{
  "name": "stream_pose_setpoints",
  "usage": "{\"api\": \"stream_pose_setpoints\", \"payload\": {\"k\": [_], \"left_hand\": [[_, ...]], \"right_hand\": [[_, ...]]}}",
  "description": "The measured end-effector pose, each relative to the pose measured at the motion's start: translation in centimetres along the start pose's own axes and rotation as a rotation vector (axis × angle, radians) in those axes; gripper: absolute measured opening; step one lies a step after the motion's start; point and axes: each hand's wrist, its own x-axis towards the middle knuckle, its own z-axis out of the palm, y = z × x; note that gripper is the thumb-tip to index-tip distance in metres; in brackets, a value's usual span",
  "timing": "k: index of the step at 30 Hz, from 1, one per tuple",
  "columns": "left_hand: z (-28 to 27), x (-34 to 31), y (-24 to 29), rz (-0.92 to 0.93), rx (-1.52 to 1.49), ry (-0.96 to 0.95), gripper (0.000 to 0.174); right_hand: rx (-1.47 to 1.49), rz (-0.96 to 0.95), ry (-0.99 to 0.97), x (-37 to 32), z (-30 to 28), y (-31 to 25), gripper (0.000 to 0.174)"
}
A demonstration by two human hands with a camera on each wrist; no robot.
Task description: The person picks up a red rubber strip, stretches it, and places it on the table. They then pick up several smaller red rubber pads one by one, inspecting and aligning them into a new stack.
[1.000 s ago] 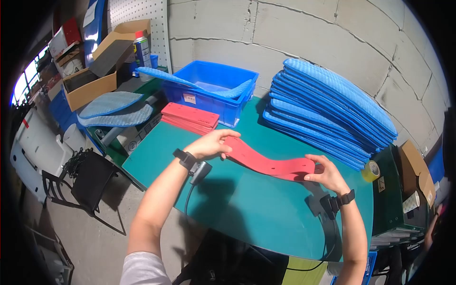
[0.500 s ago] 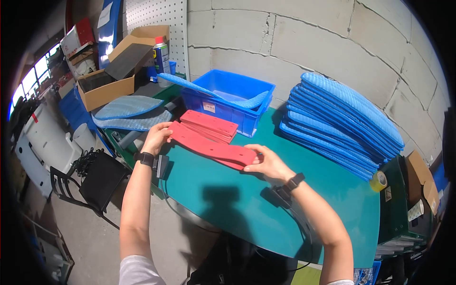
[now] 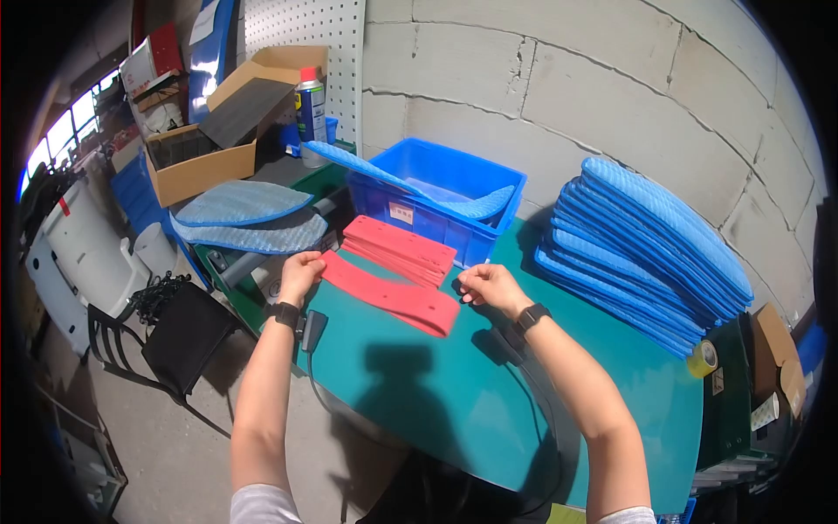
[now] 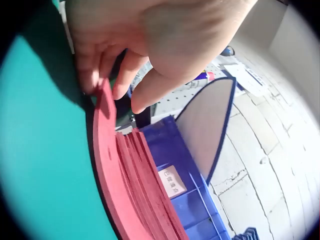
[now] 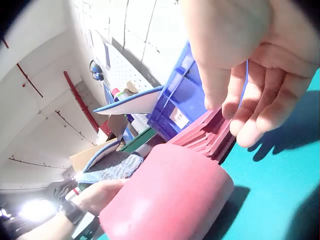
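Observation:
In the head view a long red strip [image 3: 393, 295] lies in front of a stack of red strips [image 3: 397, 249], its right end bent over. My left hand [image 3: 299, 278] holds the strip's left end; the left wrist view shows the fingers [image 4: 120, 92] at both sides of its edge [image 4: 102, 130]. My right hand [image 3: 496, 290] is beyond the strip's right end and touches nothing. Seen from the right wrist, its fingers [image 5: 255, 110] hang relaxed over the green table, apart from the curved strip [image 5: 167, 195].
Behind the red stack stands a blue bin [image 3: 436, 175] with a blue pad [image 3: 419, 194] across it. A tall pile of blue pads [image 3: 646, 253] is at the right, near a tape roll [image 3: 702, 359]. More pads [image 3: 249, 218], a spray can [image 3: 311, 118] and a cardboard box [image 3: 205, 166] are at the left.
The red strip was carried left to lie beside the red stack. My right hand has let go of its right end, which is now bent over. My left hand stays at the other end.

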Motion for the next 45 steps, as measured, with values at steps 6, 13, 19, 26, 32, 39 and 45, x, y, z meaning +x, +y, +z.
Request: {"api": "stream_pose_setpoints", "payload": {"k": [6, 13, 19, 26, 32, 39, 45], "left_hand": [[1.2, -1.4, 1.3, 0.349, 0.328, 0.109, 0.04], [4.7, 0.6, 3.1, 0.314, 0.332, -0.084, 0.046], [6.2, 5.2, 2.4, 0.072, 0.388, -0.013, 0.057], [6.6, 5.9, 2.9, 0.011, 0.329, -0.134, 0.047], [6.8, 7.1, 0.4, 0.042, 0.157, -0.071, 0.037], [6.9, 4.9, 4.5, 0.054, -0.034, -0.111, 0.028], [7.3, 2.0, 7.5, -0.124, -0.266, -0.19, 0.029]], "right_hand": [[0.14, 0.176, -0.006, 3.9, 1.7, 0.0, 0.029], [0.026, 0.164, 0.117, 4.6, 2.6, 0.2, 0.037], [-0.029, 0.141, 0.192, 5.0, 3.2, -0.1, 0.041], [0.339, 0.276, 0.133, 6.1, 3.4, -0.1, 0.036], [0.207, 0.278, 0.038, 6.2, 3.6, 0.0, 0.039], [0.458, 0.31, -0.055, 5.4, 2.8, -0.2, 0.031], [0.593, 0.247, -0.065, 3.1, 1.3, 0.2, 0.026]]}}
